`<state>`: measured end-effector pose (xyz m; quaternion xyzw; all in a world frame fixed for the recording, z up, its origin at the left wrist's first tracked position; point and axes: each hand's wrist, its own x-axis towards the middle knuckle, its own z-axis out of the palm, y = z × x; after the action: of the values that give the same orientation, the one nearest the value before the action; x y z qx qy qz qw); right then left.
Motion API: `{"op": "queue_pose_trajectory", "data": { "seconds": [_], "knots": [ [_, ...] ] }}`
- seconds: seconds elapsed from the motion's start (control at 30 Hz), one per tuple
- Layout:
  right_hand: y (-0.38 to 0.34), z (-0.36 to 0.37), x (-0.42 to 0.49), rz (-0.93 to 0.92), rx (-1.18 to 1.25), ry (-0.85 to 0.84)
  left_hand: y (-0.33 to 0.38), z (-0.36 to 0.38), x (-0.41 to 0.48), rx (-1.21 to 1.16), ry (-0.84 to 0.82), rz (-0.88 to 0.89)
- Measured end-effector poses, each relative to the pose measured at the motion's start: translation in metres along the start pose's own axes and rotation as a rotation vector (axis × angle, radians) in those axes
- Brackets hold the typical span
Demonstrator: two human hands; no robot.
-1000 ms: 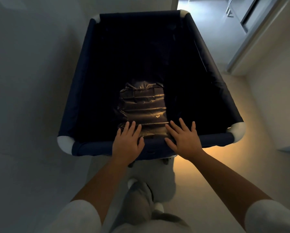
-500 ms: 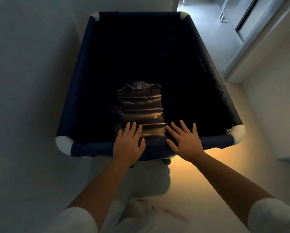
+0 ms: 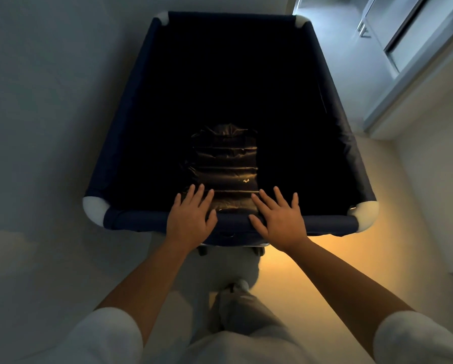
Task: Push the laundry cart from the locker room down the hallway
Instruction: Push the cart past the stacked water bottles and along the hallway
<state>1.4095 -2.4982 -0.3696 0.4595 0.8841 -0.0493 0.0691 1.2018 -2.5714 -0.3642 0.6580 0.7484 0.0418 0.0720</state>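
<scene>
A dark navy fabric laundry cart (image 3: pixel 130 222) with white rounded corners fills the middle of the head view. Inside, against its near wall, lies a black quilted garment (image 3: pixel 226 164). My left hand (image 3: pixel 189 219) lies flat on the cart's near rim, fingers spread and pointing forward. My right hand (image 3: pixel 279 219) rests the same way a little to the right on that rim. Neither hand curls around the rim; both palms press on top of it. The cart's deeper interior is too dark to make out.
A pale wall (image 3: pixel 36 114) runs close along the cart's left side. At the upper right a doorway and door frame (image 3: pixel 409 82) open onto a brighter floor. Another wall (image 3: pixel 440 179) stands on the right. My leg and shoe (image 3: pixel 235 306) are below the cart.
The cart has rolled forward toward the doorway, which now shows more at the upper right. My hands stay flat on the rim. My foot has stepped forward beneath the cart.
</scene>
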Motion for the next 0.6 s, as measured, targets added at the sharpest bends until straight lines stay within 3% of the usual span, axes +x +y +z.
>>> {"op": "queue_pose_trajectory", "data": {
  "seconds": [0.6],
  "knots": [
    [-0.01, -0.007, 0.038, 0.081, 0.028, -0.024, -0.03, -0.002, 0.039, -0.023, 0.024, 0.081]
  ]
}}
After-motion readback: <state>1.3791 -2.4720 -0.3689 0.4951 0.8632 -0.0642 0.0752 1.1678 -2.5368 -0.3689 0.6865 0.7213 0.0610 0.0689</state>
